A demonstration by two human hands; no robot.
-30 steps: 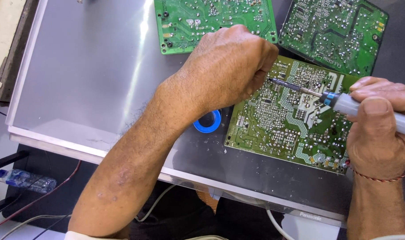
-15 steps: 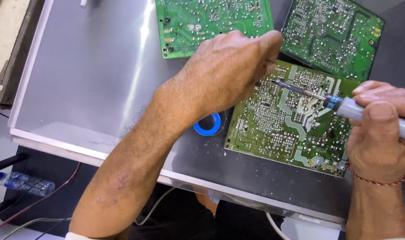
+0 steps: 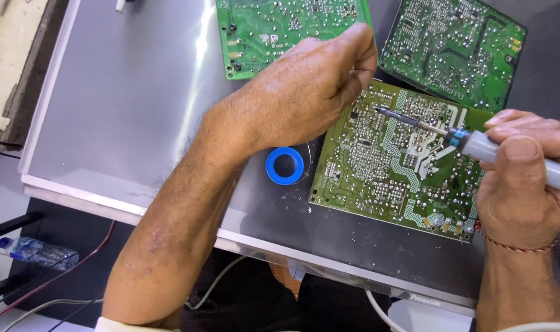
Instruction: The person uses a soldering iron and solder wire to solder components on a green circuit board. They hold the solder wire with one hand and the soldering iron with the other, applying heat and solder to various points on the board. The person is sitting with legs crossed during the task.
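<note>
A green circuit board point(image 3: 403, 166) lies solder side up on a grey metal panel point(image 3: 126, 110). My right hand point(image 3: 526, 178) grips a soldering iron point(image 3: 476, 144) with a grey handle; its tip rests on the board's upper left area. My left hand point(image 3: 304, 92) hovers over the board's upper left corner with fingers pinched together, right beside the iron's tip. What the fingers pinch is hidden. A blue spool of solder wire point(image 3: 285, 165) sits on the panel under my left wrist, just left of the board.
Two more green circuit boards lie at the back, one point(image 3: 280, 31) in the middle and one point(image 3: 455, 49) to the right. A plastic bottle point(image 3: 37, 252) and cables point(image 3: 58, 276) lie below the panel's front edge at the left.
My left hand has shifted up and right along the board's top edge, fingers now pinched near the iron's tip. The soldering iron stays almost in place.
</note>
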